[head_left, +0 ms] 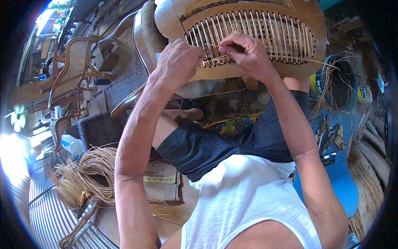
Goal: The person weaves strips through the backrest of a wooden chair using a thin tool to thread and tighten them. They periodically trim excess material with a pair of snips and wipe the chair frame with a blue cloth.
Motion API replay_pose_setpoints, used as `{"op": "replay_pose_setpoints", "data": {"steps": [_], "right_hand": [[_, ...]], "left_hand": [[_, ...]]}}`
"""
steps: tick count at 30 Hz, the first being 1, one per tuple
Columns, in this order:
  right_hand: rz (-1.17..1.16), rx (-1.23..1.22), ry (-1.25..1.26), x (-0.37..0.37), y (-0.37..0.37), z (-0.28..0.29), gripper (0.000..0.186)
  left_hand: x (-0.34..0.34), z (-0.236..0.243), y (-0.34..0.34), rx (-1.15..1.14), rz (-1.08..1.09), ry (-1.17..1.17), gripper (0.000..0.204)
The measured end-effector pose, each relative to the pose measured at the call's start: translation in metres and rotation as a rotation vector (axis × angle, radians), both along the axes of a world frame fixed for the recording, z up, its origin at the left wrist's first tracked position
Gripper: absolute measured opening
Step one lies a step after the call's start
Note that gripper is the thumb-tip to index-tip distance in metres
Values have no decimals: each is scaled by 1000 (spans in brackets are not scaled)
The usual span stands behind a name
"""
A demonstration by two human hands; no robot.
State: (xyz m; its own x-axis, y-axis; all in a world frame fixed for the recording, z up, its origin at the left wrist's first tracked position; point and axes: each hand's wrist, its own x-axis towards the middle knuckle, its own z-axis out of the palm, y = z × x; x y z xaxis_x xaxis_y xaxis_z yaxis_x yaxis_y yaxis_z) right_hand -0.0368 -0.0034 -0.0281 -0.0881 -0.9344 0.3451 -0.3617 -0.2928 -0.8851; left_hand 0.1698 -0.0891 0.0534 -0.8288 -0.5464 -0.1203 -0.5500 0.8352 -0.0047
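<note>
Both hands [179, 60] [244, 52] weave cane strands [248, 35]; cane bundle [89, 174] lies left.

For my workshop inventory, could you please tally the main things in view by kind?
Chair frame being caned: 1
Finished cane armchair: 1
Bundle of loose cane strands: 1
Blue plastic stool: 1
Hands weaving, left hand and right hand: 2
Total: 6

Both hands [179, 60] [244, 52] on cane strand [212, 46], chair seat frame [253, 37].
</note>
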Motion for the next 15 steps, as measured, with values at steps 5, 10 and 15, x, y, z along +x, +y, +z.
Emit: {"op": "replay_pose_setpoints", "data": {"steps": [5,10,15], "right_hand": [[19,32,-53,-1,0,0,11],[20,23,-51,-2,0,0,10],[46,-11,-94,-2,-3,-5,11]], "left_hand": [[-9,12,-2,26,-9,-129,12],[-9,10,-4,-21,-34,-100,12],[-27,5,4,-144,-44,-335,17]]}}
